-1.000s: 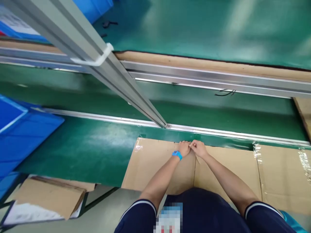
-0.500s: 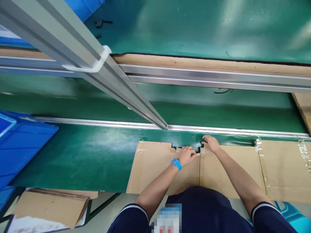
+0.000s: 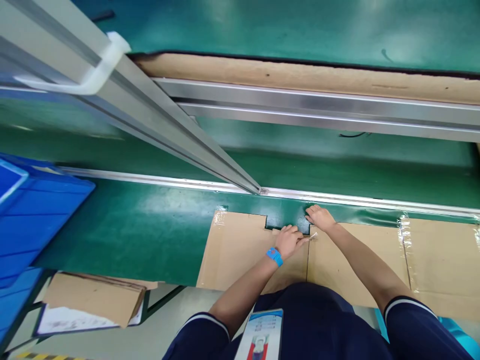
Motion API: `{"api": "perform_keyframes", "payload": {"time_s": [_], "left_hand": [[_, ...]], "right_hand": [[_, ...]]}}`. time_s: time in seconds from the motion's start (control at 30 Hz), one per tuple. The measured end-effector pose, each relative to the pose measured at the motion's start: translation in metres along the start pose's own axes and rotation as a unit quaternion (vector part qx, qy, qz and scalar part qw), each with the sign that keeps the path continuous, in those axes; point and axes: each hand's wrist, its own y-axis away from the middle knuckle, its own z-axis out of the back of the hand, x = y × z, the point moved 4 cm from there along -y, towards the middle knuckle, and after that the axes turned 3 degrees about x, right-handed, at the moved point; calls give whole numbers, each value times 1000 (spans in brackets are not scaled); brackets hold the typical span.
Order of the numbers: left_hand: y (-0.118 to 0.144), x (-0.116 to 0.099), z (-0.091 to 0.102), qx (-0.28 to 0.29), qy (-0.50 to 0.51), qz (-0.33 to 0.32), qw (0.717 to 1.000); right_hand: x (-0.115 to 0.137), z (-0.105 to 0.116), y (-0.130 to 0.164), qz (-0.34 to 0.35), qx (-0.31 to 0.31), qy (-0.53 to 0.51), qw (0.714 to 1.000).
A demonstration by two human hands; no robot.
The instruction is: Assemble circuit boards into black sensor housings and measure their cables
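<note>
Brown cardboard sheets (image 3: 240, 250) lie side by side along the bench edge, with a seam between two of them in front of me. My left hand (image 3: 288, 242), with a blue wristband (image 3: 275, 256), rests on the left sheet beside a cut-out notch. Its fingers lie on the cardboard and its thumb stretches out to a small piece of clear tape (image 3: 314, 235) at the seam. My right hand (image 3: 320, 218) is at the right end of the notch. Its fingers are drawn together against the green bench surface; whatever they grip is hidden.
A grey aluminium post (image 3: 210, 150) rises from the metal rail (image 3: 360, 200) behind my hands. A blue bin (image 3: 41, 215) stands at the left. Stacked cardboard (image 3: 93, 297) lies below the bench at lower left. An upper green shelf (image 3: 281, 30) runs across the back.
The fingers of my right hand have drawn closer together and moved slightly left. My left hand has stayed nearly in place. The view has shifted a little.
</note>
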Motion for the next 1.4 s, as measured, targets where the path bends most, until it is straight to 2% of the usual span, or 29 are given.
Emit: {"api": "perform_keyframes", "payload": {"time_s": [0.47,0.7,0.97,1.2,1.4], "left_hand": [[-2,6,-10,-6,-3,0,1000],[1,7,-12,-13,-4,-3,1000],[1,10,-12,-7,-4,-10,1000],[0,10,-11,-9,0,-14,1000],[0,11,-13,-11,2,-12,1000]], "right_hand": [[0,-5,4,-38,-20,19,999],[16,-9,18,-5,-8,41,999],[25,-14,2,-19,-7,57,998],[0,-11,-7,-116,-89,-9,989],[-7,-18,-2,-139,-129,-142,972]]}}
